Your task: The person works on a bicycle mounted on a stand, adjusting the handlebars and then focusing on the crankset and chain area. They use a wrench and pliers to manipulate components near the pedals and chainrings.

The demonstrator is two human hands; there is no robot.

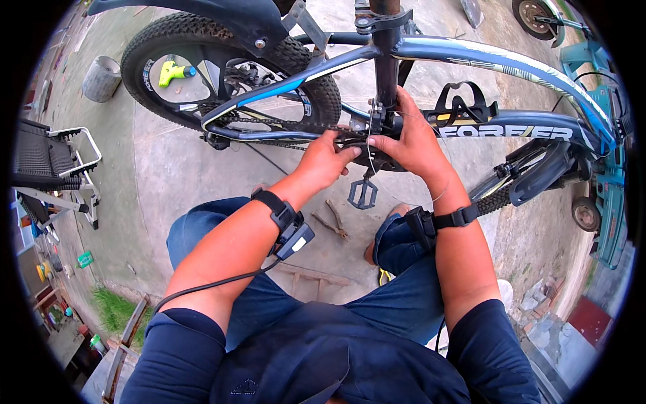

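1. At the crank of a blue-black bicycle (471, 50), midway between its wheels: both bare hands are close together on the drivetrain side, in front of the seated person.

2. Left hand (323, 160): fingers bent in beside the chain (286, 124), thumb near the crank area. Cannot tell whether it pinches a part; fingertips partly hidden. Placement probably suits reaching the chain from the rear.

3. Right hand (412, 143): thumb forward, fingers reaching up and behind the lower seat tube (385, 77), thumb and forefinger apart around dark fittings. Cannot tell if it clamps them. The spread would let it steady against the tube.

4. Pedal (362, 194) hangs below the hands; knees are parted, presumably to keep the working space free.

5. Surface: pale, stained concrete (158, 195), with broken sticks (330, 221) between the legs.

6. Surroundings: outdoor yard. Folding chair (50, 158) and grey cylindrical block (102, 79) to the left; grass (118, 313) lower left; teal vehicle (614, 225) at right. Yellow-green tool (176, 73) shows within the outline of the rear wheel (321, 91); its support is unclear.
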